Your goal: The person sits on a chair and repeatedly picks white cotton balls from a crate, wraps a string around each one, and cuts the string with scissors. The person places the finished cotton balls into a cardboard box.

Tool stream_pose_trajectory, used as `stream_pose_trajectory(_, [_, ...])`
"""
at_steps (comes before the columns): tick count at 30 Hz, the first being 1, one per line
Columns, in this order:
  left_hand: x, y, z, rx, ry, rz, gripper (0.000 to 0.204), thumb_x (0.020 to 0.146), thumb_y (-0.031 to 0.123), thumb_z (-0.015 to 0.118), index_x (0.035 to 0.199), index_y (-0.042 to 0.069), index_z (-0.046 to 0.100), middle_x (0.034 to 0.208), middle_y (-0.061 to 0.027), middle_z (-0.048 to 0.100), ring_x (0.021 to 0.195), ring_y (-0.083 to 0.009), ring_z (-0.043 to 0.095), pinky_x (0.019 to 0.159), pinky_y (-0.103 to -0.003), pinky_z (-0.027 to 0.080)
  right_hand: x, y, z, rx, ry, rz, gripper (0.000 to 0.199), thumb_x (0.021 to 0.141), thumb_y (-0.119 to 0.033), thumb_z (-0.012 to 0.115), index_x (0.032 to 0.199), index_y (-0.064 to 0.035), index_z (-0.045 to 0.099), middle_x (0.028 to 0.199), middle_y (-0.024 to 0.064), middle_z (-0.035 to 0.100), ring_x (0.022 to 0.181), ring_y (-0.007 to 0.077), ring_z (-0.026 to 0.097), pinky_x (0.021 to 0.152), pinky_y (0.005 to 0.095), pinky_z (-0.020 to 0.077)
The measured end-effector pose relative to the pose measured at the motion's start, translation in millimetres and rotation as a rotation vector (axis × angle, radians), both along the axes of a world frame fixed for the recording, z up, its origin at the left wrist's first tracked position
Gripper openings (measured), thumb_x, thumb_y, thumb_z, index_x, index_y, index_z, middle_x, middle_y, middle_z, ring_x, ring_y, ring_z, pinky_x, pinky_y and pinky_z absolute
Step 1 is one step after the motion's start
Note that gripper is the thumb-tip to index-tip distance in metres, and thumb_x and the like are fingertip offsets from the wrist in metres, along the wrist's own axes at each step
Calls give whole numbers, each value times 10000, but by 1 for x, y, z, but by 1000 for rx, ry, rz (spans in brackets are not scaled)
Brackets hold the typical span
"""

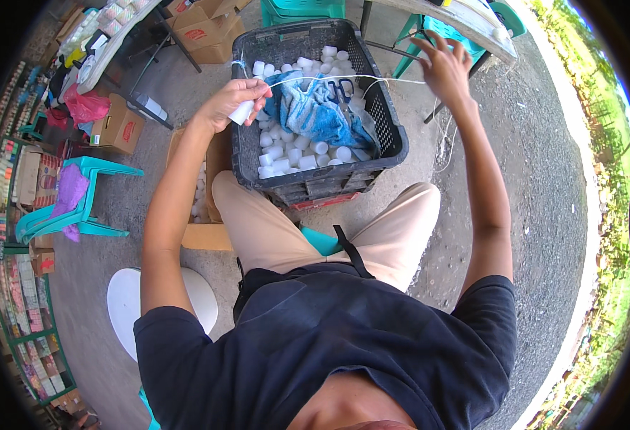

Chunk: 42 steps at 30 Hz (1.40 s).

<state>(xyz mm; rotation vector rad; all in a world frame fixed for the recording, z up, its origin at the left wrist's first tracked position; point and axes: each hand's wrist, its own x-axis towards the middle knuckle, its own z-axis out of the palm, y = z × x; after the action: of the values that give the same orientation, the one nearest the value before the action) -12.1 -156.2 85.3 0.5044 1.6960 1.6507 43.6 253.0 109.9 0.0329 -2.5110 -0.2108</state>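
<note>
My left hand (237, 102) is closed around a small white cylinder (242, 112) at the left side of a black crate (320, 185). A white string (343, 77) runs from its fingers across the crate to my right hand (445, 66). The right hand is raised beyond the crate's right side, its fingers partly spread; the string reaches its palm side, where the exact grip is hidden. Many white cylinders (308, 162) fill the crate. On them lie a blue-and-white cloth (318, 115) and dark-handled scissors (340, 90), blades partly hidden.
An open cardboard box (211, 236) stands left of the crate. Further left are a teal chair (100, 166) and a round white lid or seat (125, 304). Tables (472, 25) stand at the far left and right. Loose string (447, 140) hangs below my right hand.
</note>
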Motion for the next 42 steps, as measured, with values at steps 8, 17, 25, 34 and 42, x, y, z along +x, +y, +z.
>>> stream_pose_trajectory(8, [29,-2,1,-133,125,4,232,905,237,620,942,8,627,712,-10,601,471,-55,521,417,-196,427,19,-209,-35,-808,-412,851,211,894,-135,582,1083,-42,598,851,202,662,802,371,652,703,421,502])
stream_pose_trajectory(17, [45,-20,-14,-306,307,258,204,922,182,609,823,4,625,675,-31,592,456,-62,504,400,-208,402,20,-211,-40,-794,-303,765,79,824,-84,626,852,-12,641,805,173,655,737,363,631,650,415,487])
stream_pose_trajectory(25, [39,50,-44,-166,364,210,408,984,340,502,772,14,624,621,-21,564,448,-77,497,407,-230,395,38,-180,-43,-886,-257,697,109,786,-30,680,890,-17,653,758,125,612,616,269,590,576,362,465])
stream_pose_trajectory(34, [48,91,-89,500,-539,311,399,954,454,500,845,74,558,802,-71,614,645,-188,613,560,-332,493,64,-149,-56,-857,-110,503,68,803,-41,641,857,-34,600,816,141,583,711,326,607,629,395,469])
stream_pose_trajectory(42, [75,67,-63,830,-817,431,369,995,270,458,1179,-49,485,1196,-257,519,1120,-384,544,1036,-561,405,97,-163,-47,-1097,-153,491,85,827,-37,656,893,-20,606,804,125,536,650,251,534,607,343,441])
